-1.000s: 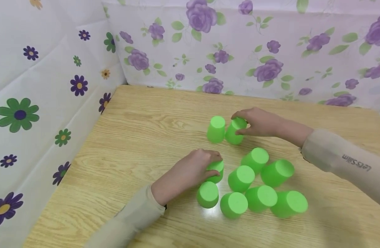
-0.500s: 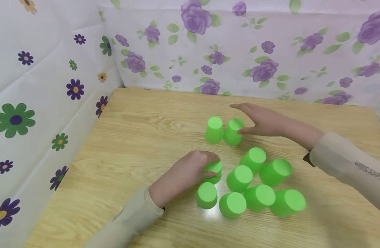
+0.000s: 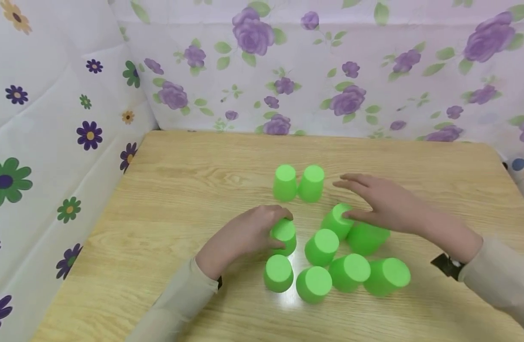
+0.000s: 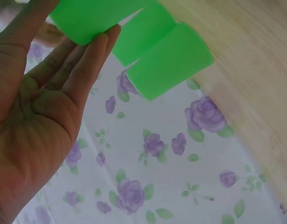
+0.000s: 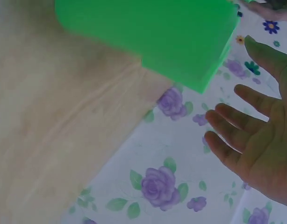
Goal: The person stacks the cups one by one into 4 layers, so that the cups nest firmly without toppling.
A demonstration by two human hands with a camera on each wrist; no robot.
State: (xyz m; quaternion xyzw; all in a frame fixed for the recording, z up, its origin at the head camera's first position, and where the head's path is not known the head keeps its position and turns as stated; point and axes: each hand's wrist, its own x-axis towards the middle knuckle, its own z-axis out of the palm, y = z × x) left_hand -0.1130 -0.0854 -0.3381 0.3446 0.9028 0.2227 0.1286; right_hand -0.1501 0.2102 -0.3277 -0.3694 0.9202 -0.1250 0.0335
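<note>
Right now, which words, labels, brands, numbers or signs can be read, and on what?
No text can be read.
Cups: no lettering shows.
Cloth: flowers and leaves, no lettering seen.
Left sleeve, right sleeve: any print is too faint or cut off to read.

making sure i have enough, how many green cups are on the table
10: two back cups, one gripped cup in the left hand, one nearer cup just beside it, and six clustered cups to the right. Any nested inside would be hidden.
</note>
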